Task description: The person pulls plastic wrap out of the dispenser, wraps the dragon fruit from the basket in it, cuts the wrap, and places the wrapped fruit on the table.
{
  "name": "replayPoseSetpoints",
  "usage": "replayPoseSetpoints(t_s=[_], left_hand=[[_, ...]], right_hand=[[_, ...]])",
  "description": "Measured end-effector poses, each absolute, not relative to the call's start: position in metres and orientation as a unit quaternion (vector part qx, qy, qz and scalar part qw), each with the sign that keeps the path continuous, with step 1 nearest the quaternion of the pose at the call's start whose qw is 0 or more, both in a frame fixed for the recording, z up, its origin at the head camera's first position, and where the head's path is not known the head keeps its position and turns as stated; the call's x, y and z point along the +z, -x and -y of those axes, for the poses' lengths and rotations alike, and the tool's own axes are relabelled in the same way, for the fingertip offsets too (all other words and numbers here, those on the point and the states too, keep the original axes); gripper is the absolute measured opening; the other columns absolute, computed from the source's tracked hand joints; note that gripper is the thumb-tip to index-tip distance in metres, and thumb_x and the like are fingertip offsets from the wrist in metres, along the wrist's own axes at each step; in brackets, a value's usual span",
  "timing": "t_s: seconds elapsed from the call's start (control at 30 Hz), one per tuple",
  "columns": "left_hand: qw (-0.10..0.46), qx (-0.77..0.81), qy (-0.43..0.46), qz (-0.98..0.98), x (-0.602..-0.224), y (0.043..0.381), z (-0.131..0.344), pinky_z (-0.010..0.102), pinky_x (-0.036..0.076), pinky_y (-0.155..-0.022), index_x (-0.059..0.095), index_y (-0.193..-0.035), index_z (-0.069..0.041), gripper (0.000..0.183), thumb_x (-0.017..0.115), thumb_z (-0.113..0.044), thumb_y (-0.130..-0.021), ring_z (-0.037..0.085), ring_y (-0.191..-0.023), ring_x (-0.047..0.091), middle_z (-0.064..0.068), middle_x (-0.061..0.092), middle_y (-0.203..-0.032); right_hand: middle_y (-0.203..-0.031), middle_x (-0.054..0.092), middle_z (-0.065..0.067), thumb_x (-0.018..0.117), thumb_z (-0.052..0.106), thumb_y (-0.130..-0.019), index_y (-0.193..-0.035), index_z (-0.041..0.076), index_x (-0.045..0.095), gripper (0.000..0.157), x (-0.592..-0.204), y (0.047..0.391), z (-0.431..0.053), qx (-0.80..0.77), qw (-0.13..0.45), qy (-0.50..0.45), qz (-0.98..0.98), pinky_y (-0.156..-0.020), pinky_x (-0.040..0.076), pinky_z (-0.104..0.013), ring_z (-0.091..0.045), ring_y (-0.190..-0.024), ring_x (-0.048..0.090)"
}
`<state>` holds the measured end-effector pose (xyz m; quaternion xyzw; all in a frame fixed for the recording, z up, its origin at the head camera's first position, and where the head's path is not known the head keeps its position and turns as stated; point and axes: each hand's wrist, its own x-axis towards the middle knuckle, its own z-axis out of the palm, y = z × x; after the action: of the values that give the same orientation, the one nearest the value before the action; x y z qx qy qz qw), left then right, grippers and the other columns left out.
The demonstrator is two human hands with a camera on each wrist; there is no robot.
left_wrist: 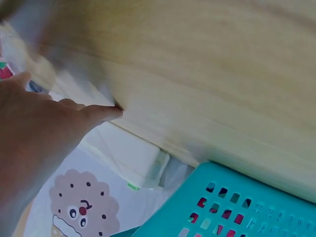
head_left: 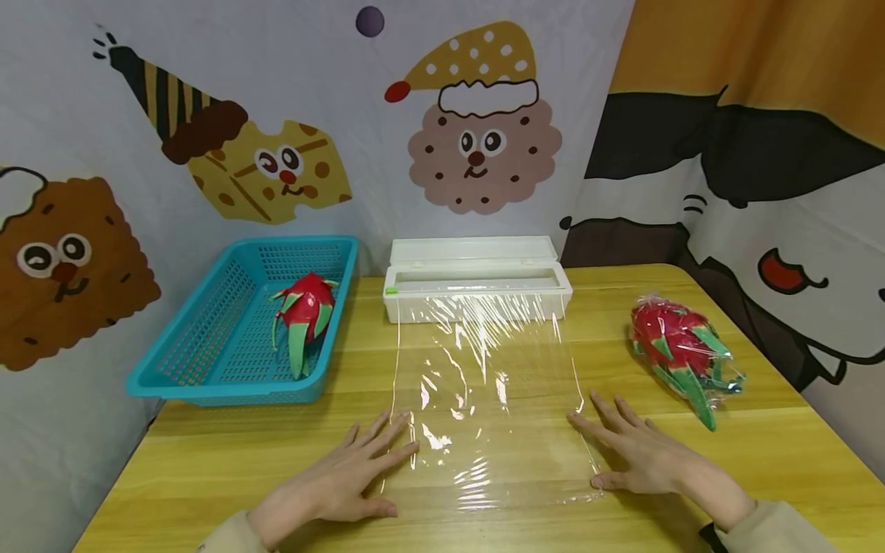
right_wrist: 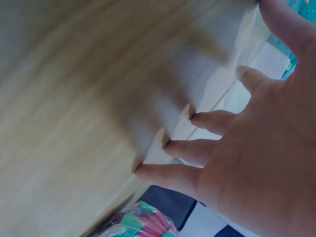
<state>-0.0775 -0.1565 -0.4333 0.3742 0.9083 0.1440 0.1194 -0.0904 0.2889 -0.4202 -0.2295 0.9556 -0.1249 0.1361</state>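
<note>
A sheet of clear plastic wrap (head_left: 477, 415) lies spread over the table, running from the white wrap dispenser box (head_left: 477, 303) toward me. My left hand (head_left: 346, 476) rests along the sheet's left edge, fingers spread, with fingertips on the film. At the opposite edge my right hand (head_left: 643, 453) lies with its fingers fanned out, index fingertip and thumb at the border of the film. In the right wrist view the fingertips (right_wrist: 170, 145) of that hand meet the wooden surface. The dispenser's lid (head_left: 473, 248) stands raised at the back.
On the left a blue plastic basket (head_left: 228, 395) contains a red dragon fruit (head_left: 307, 307) with green scales. Another dragon fruit (head_left: 677, 346), covered in clear film, sits on the right of the wooden table (head_left: 180, 468). A cartoon-printed cloth (head_left: 387, 153) hangs behind.
</note>
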Motion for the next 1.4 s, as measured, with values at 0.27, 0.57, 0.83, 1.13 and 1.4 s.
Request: replayPoseSetpoints(t_s=[0.27,0.57,0.83,1.13,1.4], left_hand=[[0.143,0.145,-0.362,-0.910,-0.430,0.077,0.156,0.072,0.022,-0.107,0.026,-0.151,-0.026,0.082,0.057,-0.060,-0.083,0.043,-0.145,0.012,0.014,0.002,-0.161],[0.186,0.147,-0.308,-0.921,-0.409,0.072,0.145,0.075,0.029,-0.100,0.027,-0.150,-0.027,0.090,0.068,-0.055,-0.076,0.049,-0.141,0.021,0.020,0.000,-0.160],[0.291,0.123,-0.281,-0.906,-0.365,0.088,0.142,0.046,0.050,-0.095,0.031,-0.149,-0.026,0.089,0.078,-0.039,-0.074,0.036,-0.135,0.041,0.016,0.024,-0.156],[0.202,0.167,-0.253,-0.931,-0.276,0.158,0.176,0.050,0.048,-0.097,0.033,-0.148,-0.011,0.069,0.062,-0.037,-0.091,0.031,-0.116,0.058,0.015,0.057,-0.131],[0.159,0.125,-0.103,-0.974,-0.274,0.249,0.223,0.071,0.019,-0.108,0.010,-0.152,-0.004,0.086,0.059,-0.039,-0.092,0.057,-0.138,0.009,0.035,0.009,-0.153]], right_hand=[[-0.156,0.018,-0.025,0.059,0.066,-0.078,-0.147,0.035,0.032,0.080,-0.419,0.091,-0.289,-0.126,0.149,0.227,-0.954,-0.091,0.026,-0.081,-0.059,-0.136,0.017],[-0.156,0.017,-0.025,0.058,0.065,-0.079,-0.148,0.035,0.031,0.080,-0.419,0.092,-0.289,-0.126,0.156,0.224,-0.954,-0.090,0.025,-0.082,-0.059,-0.137,0.016],[-0.156,0.017,-0.025,0.057,0.066,-0.078,-0.148,0.035,0.031,0.081,-0.420,0.091,-0.289,-0.125,0.155,0.226,-0.954,-0.091,0.025,-0.082,-0.059,-0.137,0.016],[-0.156,0.017,-0.025,0.057,0.067,-0.078,-0.148,0.035,0.031,0.081,-0.420,0.091,-0.288,-0.125,0.159,0.224,-0.953,-0.091,0.025,-0.082,-0.059,-0.137,0.015],[-0.156,0.016,-0.025,0.057,0.066,-0.079,-0.148,0.034,0.030,0.081,-0.419,0.091,-0.287,-0.124,0.159,0.227,-0.953,-0.091,0.024,-0.082,-0.059,-0.137,0.015]])
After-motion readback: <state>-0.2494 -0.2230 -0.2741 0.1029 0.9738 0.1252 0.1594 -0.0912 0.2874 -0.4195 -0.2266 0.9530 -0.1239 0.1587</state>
